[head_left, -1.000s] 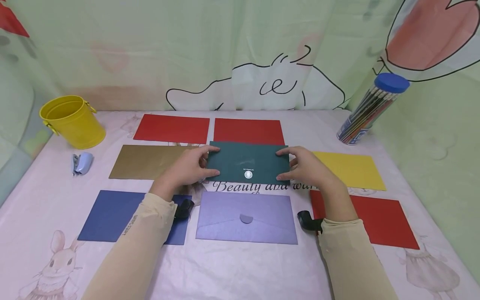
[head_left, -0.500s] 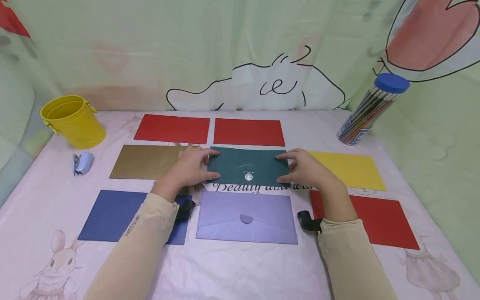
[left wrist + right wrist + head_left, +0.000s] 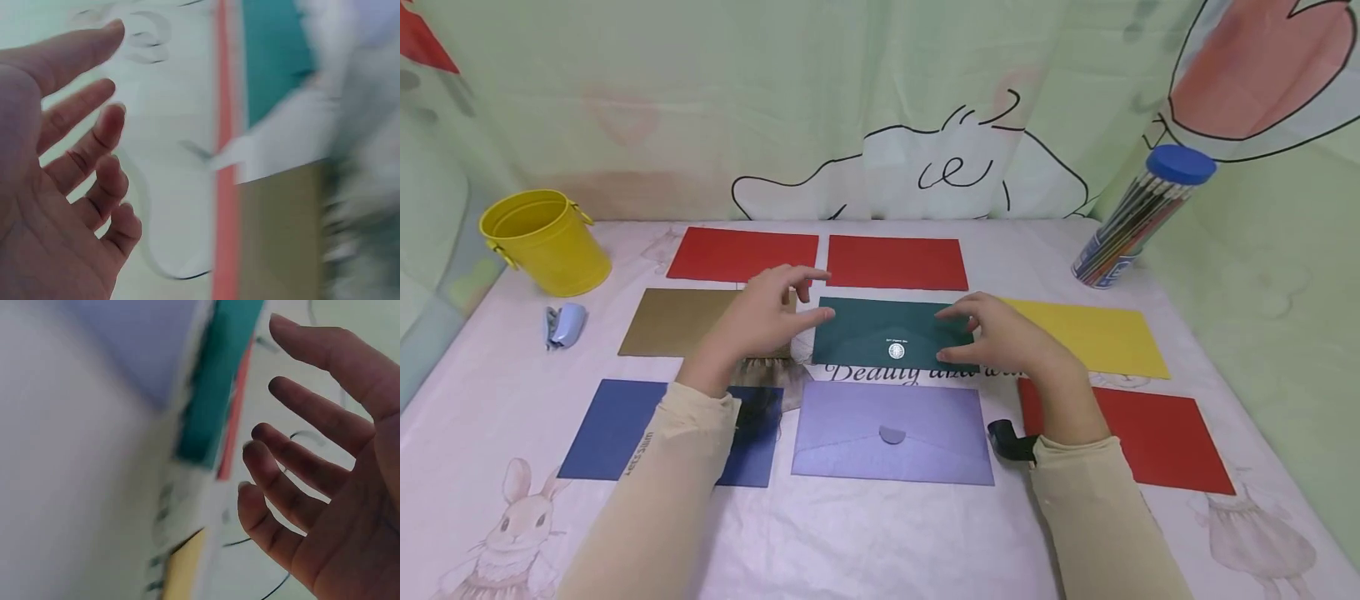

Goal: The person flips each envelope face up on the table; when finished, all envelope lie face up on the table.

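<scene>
A dark green envelope (image 3: 880, 332) with a small white seal lies flat in the middle of the table; it also shows as a teal patch (image 3: 275, 56) in the left wrist view and as a teal strip (image 3: 219, 381) in the right wrist view. My left hand (image 3: 767, 317) hovers just off its left end, fingers spread and holding nothing. My right hand (image 3: 1000, 333) hovers over its right end, fingers loosely spread. Both wrist views show open palms, left hand (image 3: 69, 181) and right hand (image 3: 319, 481), with nothing in them.
Around the green one lie a gold envelope (image 3: 677, 321), two red ones (image 3: 741, 254) (image 3: 895, 262), a yellow one (image 3: 1097, 337), a blue one (image 3: 617, 429), a lilac one (image 3: 891, 433) and another red (image 3: 1165, 437). A yellow bucket (image 3: 546, 242), stapler (image 3: 563, 325) and pencil tube (image 3: 1138, 218) stand at the sides.
Both hands have let go of the green envelope, which now lies flat. They lifted off its ends with the fingers opening; the left hand moved up and left.
</scene>
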Demonstrator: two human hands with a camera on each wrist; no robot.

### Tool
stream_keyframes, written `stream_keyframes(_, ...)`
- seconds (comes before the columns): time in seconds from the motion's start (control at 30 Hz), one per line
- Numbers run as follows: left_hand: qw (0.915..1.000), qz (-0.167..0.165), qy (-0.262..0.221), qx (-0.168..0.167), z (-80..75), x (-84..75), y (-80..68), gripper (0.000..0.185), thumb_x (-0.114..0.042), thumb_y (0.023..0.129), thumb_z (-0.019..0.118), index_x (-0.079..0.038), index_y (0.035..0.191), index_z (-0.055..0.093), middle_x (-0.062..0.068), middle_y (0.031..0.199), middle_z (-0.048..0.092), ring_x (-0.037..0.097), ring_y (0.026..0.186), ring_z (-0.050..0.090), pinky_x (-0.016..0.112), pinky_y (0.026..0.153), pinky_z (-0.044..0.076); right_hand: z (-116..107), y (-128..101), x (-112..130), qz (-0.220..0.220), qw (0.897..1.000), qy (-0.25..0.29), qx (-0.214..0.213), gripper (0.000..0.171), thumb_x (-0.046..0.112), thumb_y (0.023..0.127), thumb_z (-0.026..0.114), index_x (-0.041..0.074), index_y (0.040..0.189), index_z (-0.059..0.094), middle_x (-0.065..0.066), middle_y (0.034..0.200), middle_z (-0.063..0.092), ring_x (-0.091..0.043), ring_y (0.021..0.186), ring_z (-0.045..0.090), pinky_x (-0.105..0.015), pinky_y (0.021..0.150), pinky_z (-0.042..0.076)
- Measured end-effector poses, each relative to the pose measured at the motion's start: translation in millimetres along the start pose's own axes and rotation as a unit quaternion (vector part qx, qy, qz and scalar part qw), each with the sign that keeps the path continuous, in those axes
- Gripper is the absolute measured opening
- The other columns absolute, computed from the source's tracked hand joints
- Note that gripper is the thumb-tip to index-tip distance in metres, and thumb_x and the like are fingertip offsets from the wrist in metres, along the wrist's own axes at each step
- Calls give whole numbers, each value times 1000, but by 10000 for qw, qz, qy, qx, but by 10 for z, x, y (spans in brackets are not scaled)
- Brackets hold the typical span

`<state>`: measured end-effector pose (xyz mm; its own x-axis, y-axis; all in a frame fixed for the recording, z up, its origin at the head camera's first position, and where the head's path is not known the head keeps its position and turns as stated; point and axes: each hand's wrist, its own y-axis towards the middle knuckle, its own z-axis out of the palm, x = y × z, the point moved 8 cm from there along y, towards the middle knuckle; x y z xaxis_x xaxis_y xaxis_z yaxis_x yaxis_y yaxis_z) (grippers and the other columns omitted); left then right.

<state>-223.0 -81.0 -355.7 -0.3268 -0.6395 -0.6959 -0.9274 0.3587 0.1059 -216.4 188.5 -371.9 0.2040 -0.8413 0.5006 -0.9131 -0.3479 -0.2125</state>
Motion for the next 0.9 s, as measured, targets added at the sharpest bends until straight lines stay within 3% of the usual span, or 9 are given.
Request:
stream_keyframes(0.13,9994,98,-258,-216,-298,-53,-122,57,-27,88,79,-18,141,59,6,105,59,22,95,53,38,72,51,42,-33,371,-533,9985,-16,83,65,26,82,84,8,140,59,-17,144,46,-35,118,57,-46,88,55)
stream_keyframes(0.3,9991,402,-2,166,-506,49,-376,58,-27,88,80,-19,141,58,4,108,61,24,100,55,43,80,50,266,-107,881,-1187,9924,87,308,76,29,82,84,12,147,51,-11,145,47,-28,117,58,-43,93,52)
stream_keyframes(0.4,9978,544,161,356,-609,220,-621,62,-27,86,82,-19,142,57,5,112,62,25,103,56,45,86,48,448,-162,1127,-1334,9897,72,514,83,33,81,85,15,152,45,-7,146,46,-23,118,57,-40,93,51)
stream_keyframes(0.53,9969,498,345,507,-711,522,-1011,69,-30,82,85,-20,144,55,3,120,64,23,109,56,46,89,46,676,-222,1415,-1428,9866,-172,767,88,36,80,86,17,154,42,-5,146,46,-19,122,54,-37,98,49)
stream_keyframes(0.7,9961,155,513,706,-818,907,-1461,84,-38,75,90,-20,147,52,4,130,61,22,119,51,55,93,43,947,-182,1802,-1720,9789,-689,860,91,38,78,88,14,153,43,-6,143,50,-19,126,51,-34,103,45)
stream_keyframes(0.83,9956,-75,547,754,-884,1160,-1753,92,-38,70,93,-24,149,48,5,142,53,3,130,37,29,107,33,1187,-127,2023,-1771,9721,-1138,1030,93,45,74,89,12,150,46,-4,142,50,-18,127,49,-29,103,43)
stream_keyframes(0.9,9959,-26,504,746,-889,1239,-1860,95,-35,67,95,-24,149,47,6,146,49,-9,130,29,11,102,24,1283,-112,2088,-1807,9678,-1370,1094,93,48,73,89,12,149,48,-2,140,51,-17,128,48,-27,104,41)
